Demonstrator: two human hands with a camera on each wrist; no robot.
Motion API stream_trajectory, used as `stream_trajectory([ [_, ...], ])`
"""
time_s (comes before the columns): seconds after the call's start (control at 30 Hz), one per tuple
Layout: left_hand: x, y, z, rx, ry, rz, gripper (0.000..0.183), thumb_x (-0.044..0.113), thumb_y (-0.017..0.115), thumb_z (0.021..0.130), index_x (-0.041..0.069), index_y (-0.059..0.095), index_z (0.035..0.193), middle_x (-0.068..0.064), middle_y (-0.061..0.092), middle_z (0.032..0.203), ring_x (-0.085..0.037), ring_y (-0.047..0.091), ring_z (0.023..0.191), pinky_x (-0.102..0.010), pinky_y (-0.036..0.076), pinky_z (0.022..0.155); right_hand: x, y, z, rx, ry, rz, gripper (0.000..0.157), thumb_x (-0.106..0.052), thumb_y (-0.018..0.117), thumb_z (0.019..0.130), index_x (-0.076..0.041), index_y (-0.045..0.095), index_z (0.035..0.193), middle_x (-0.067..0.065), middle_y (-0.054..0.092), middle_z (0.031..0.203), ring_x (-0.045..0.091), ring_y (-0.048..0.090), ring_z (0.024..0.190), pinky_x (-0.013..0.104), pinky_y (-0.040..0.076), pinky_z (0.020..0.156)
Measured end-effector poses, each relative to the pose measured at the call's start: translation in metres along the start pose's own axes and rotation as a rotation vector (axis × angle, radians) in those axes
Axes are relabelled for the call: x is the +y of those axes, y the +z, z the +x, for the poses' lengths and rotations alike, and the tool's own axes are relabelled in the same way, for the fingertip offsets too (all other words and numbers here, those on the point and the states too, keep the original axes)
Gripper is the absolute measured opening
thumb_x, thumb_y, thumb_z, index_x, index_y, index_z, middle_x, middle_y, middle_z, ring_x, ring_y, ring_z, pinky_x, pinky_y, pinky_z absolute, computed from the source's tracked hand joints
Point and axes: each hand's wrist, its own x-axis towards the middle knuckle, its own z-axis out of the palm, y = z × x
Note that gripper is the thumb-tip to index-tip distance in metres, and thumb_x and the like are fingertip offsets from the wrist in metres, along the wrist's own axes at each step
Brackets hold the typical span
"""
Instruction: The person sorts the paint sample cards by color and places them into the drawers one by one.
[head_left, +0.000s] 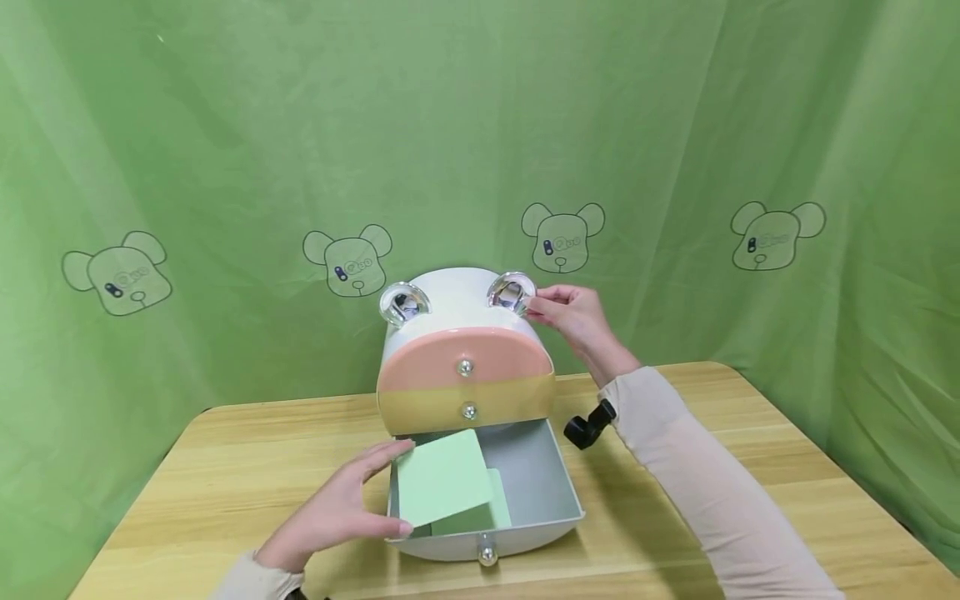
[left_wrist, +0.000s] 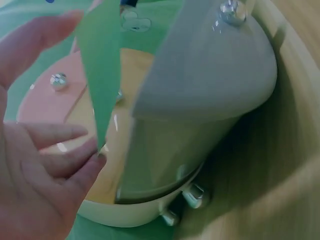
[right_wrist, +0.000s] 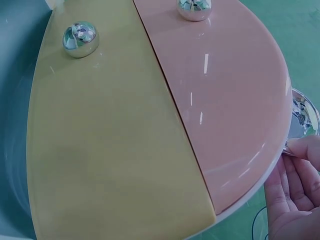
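Observation:
A pale green square of thin paper or card (head_left: 442,477) is held at its left edge by my left hand (head_left: 337,510), thumb at one corner and fingers at another. It tilts over the pulled-out grey drawer (head_left: 532,467), overlapping a second pale green piece (head_left: 498,500) inside. My right hand (head_left: 576,318) pinches the rim of the shiny silver right ear (head_left: 512,294) on the white animal-shaped drawer box (head_left: 461,292). In the right wrist view, thumb and fingers meet at that ear's edge, beside the pink drawer front (right_wrist: 235,100).
Above the grey drawer are a yellow drawer front (head_left: 427,404) and a pink one, each with a round silver knob. A second silver ear (head_left: 405,304) stands at left. The wooden table (head_left: 255,475) extends around the box, with a green curtain (head_left: 450,125) behind.

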Motion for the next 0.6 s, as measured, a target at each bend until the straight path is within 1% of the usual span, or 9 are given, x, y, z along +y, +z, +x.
stream_trajectory([
  [0.13, -0.004, 0.007, 0.012, -0.052, -0.012, 0.011, 0.091, 0.032, 0.085, 0.064, 0.006, 0.042, 0.14, -0.019, 0.04, 0.144, -0.041, 0.03, 0.134, -0.065, 0.023, 0.106, 0.0, 0.001, 0.0, 0.002, -0.001, -0.001, 0.02, 0.0, 0.067, 0.084, 0.001, 0.06, 0.103, 0.005, 0.065, 0.088, 0.01, 0.066, 0.073, 0.025, 0.055, 0.082],
  [0.27, -0.008, 0.014, 0.02, -0.063, 0.002, 0.014, 0.093, 0.03, 0.084, 0.066, 0.001, 0.039, 0.141, -0.019, 0.037, 0.145, -0.043, 0.026, 0.135, -0.065, 0.019, 0.108, -0.001, 0.001, 0.0, 0.015, 0.002, 0.001, 0.017, 0.0, 0.067, 0.083, -0.001, 0.062, 0.099, 0.004, 0.066, 0.086, 0.01, 0.066, 0.073, 0.026, 0.054, 0.084],
  [0.37, -0.01, 0.018, 0.021, -0.063, 0.004, 0.015, 0.094, 0.028, 0.084, 0.066, 0.0, 0.036, 0.142, -0.017, 0.034, 0.148, -0.045, 0.021, 0.137, -0.065, 0.015, 0.108, -0.001, 0.0, 0.0, 0.017, 0.005, 0.003, 0.015, 0.0, 0.067, 0.083, -0.002, 0.062, 0.098, 0.004, 0.066, 0.085, 0.01, 0.066, 0.073, 0.027, 0.054, 0.086],
  [0.43, -0.008, 0.02, 0.02, -0.051, -0.005, 0.012, 0.094, 0.027, 0.084, 0.066, 0.001, 0.035, 0.143, -0.016, 0.033, 0.149, -0.044, 0.019, 0.138, -0.065, 0.014, 0.108, 0.0, 0.0, 0.001, 0.015, 0.007, 0.007, 0.016, 0.0, 0.067, 0.083, -0.002, 0.062, 0.098, 0.004, 0.066, 0.086, 0.01, 0.066, 0.073, 0.027, 0.054, 0.085],
  [0.5, -0.004, 0.022, 0.018, -0.019, -0.012, 0.02, 0.094, 0.025, 0.084, 0.066, 0.003, 0.036, 0.143, -0.014, 0.034, 0.149, -0.043, 0.022, 0.138, -0.064, 0.017, 0.109, 0.0, 0.0, 0.001, 0.012, 0.008, 0.007, 0.018, 0.0, 0.067, 0.083, -0.001, 0.061, 0.1, 0.004, 0.066, 0.086, 0.01, 0.066, 0.072, 0.025, 0.055, 0.083],
  [0.57, 0.005, 0.026, 0.014, 0.034, -0.012, 0.031, 0.091, 0.024, 0.085, 0.065, 0.006, 0.039, 0.142, -0.011, 0.038, 0.147, -0.039, 0.027, 0.137, -0.062, 0.022, 0.108, 0.0, 0.0, 0.001, 0.009, 0.009, 0.01, 0.02, 0.0, 0.067, 0.083, 0.0, 0.061, 0.102, 0.005, 0.065, 0.087, 0.01, 0.066, 0.072, 0.024, 0.055, 0.081],
  [0.6, 0.011, 0.029, 0.011, 0.067, -0.007, 0.034, 0.089, 0.024, 0.085, 0.065, 0.008, 0.041, 0.141, -0.009, 0.041, 0.145, -0.037, 0.031, 0.135, -0.059, 0.027, 0.108, 0.0, 0.0, 0.001, 0.008, 0.009, 0.009, 0.02, 0.0, 0.067, 0.083, 0.001, 0.061, 0.103, 0.005, 0.065, 0.087, 0.01, 0.066, 0.072, 0.023, 0.055, 0.081],
])
